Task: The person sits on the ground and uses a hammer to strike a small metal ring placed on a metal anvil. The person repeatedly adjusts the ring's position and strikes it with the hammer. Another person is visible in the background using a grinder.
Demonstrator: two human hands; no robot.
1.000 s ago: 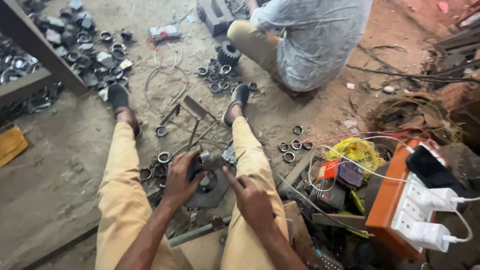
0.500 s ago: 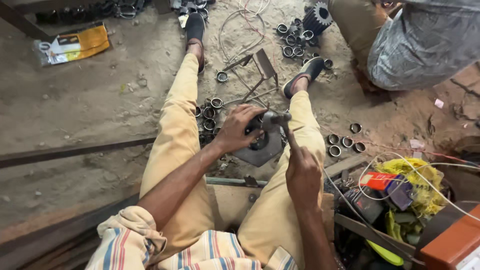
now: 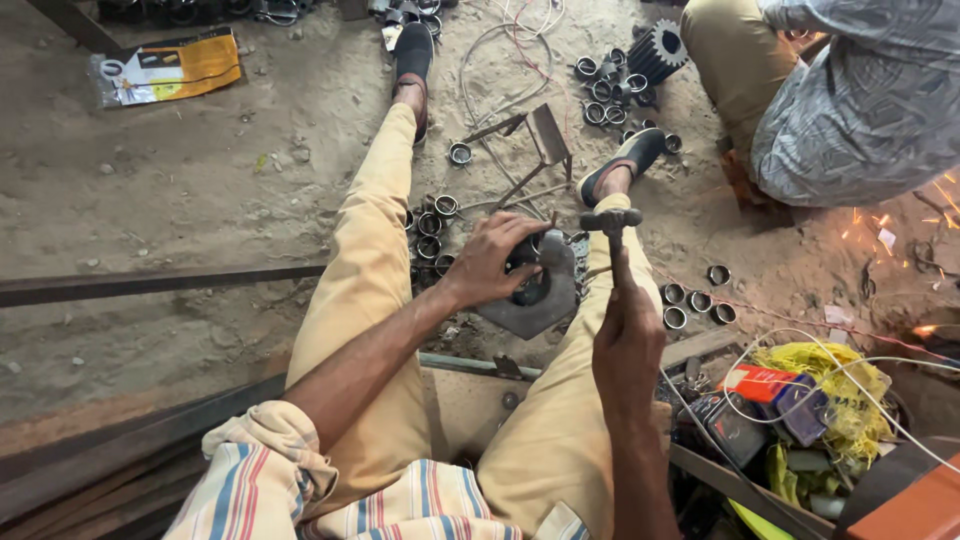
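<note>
Over on the left, a yellow packet lies flat on the dirt, and a long steel bar runs across the ground toward the person's leg. Next comes the left hand, its fingers curled down over a dark round part that sits on a flat grey metal plate between the knees. To do this well, I think that hand should press the part still and keep its fingertips off the top (a hammer hurts!). Just right of it, the right hand is wrapped tight around the handle of a small hammer, whose head is up above the plate. Short, straight taps look best. Little metal rings lie close by the plate, and more rings sit by the right leg. Further right another person squats, with sparks near them, and wires trail over a yellow bundle. Those wires could snag a swinging elbow.
</note>
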